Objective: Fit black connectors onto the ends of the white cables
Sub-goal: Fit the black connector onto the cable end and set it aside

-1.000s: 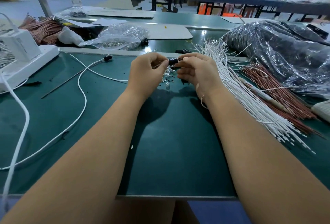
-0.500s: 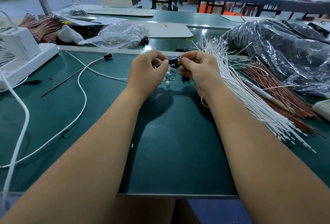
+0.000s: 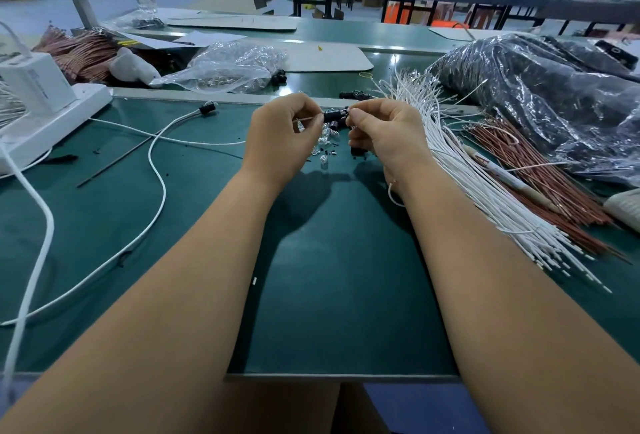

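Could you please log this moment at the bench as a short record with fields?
surface: green bench mat
left hand: pinching one end of the black connector
right hand: pinching the other end
white cables: loose bundle right of the hands
brown wires: pile beside the white bundle
finished cable: lying left, black plug fitted
small parts: scattered under the hands

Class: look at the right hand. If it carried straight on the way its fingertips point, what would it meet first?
The right hand points left, toward the left hand. It would meet the black connector pinched between both hands, then the left fingertips. Depth is hard to judge.
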Motion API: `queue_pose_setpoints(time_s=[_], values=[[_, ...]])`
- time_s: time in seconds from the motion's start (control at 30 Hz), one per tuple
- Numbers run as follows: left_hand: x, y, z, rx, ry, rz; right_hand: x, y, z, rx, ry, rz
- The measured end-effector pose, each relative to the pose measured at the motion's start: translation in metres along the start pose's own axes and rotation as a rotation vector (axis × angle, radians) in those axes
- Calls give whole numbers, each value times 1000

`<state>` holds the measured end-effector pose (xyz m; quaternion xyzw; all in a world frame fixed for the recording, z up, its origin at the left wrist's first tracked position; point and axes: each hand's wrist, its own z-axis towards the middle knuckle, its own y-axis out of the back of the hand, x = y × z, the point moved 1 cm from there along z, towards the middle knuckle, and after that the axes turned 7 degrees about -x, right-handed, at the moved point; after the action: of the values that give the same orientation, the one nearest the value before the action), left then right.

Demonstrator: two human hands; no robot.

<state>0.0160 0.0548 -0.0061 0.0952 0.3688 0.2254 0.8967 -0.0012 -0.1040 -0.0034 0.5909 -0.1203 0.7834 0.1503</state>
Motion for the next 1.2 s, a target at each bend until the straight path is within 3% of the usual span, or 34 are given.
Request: queue_pose_setpoints(time_s=[0.8, 1.2], values=[[-2, -2, 0, 48, 29, 0, 2, -8, -4, 58, 45, -60], [-1, 0, 3, 66, 278, -193, 2, -8, -5, 117, -13, -7]])
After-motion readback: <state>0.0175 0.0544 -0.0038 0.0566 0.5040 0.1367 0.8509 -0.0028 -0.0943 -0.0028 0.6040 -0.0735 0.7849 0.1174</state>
